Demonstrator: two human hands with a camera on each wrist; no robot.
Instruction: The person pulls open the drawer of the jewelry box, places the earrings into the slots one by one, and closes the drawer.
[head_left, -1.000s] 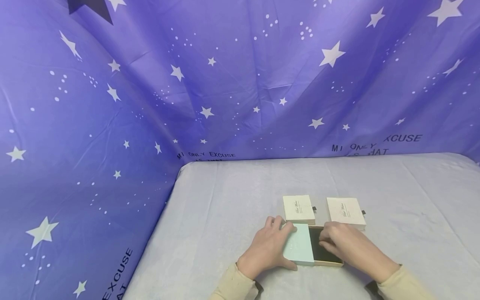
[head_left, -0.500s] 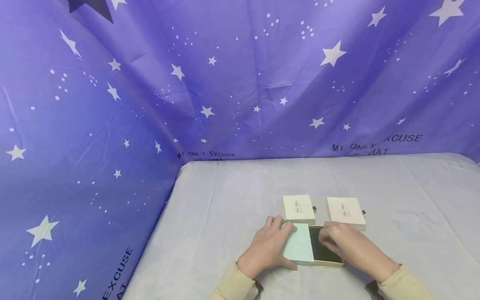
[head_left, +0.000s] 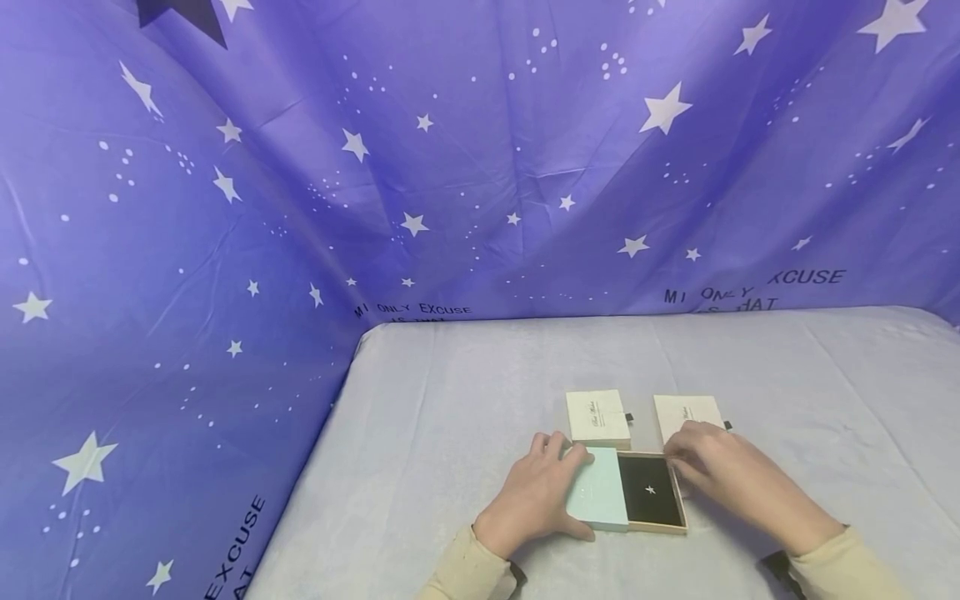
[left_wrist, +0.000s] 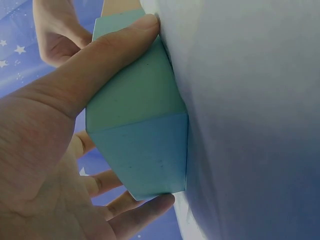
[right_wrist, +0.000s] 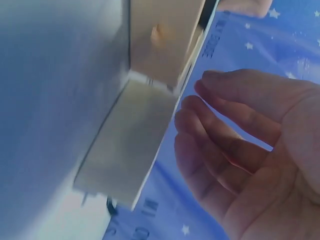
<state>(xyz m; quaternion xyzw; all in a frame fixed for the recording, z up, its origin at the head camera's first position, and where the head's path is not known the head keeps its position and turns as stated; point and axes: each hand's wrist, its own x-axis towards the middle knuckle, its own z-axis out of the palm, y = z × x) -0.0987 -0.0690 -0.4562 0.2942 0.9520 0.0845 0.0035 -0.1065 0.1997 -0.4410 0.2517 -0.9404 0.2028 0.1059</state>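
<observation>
My left hand (head_left: pixel 534 500) grips the mint-green sleeve (head_left: pixel 600 492) of a drawer-style gift box, thumb along the near side and fingers at the far side. From the sleeve's right end a tan drawer (head_left: pixel 660 527) stands pulled out, lined in black. On the lining lies a small silvery star-shaped piece (head_left: pixel 650 490), too small to tell its kind. My right hand (head_left: pixel 720 467) hovers by the drawer's right edge. In the right wrist view its fingers (right_wrist: pixel 192 120) are loosely curled, with nothing visible between them. The left wrist view shows the thumb across the green sleeve (left_wrist: pixel 140 90).
Two cream boxes with dark pull tabs lie behind the green one: a left box (head_left: pixel 597 417) and a right box (head_left: pixel 682 410), which my right hand partly covers. A pale cloth (head_left: pixel 450 392) covers the table. A purple star-patterned curtain (head_left: pixel 487 167) hangs around it.
My right hand has moved out of the drawer to the right, uncovering the star-shaped piece on the black lining. The left hand and the box have stayed in place.
</observation>
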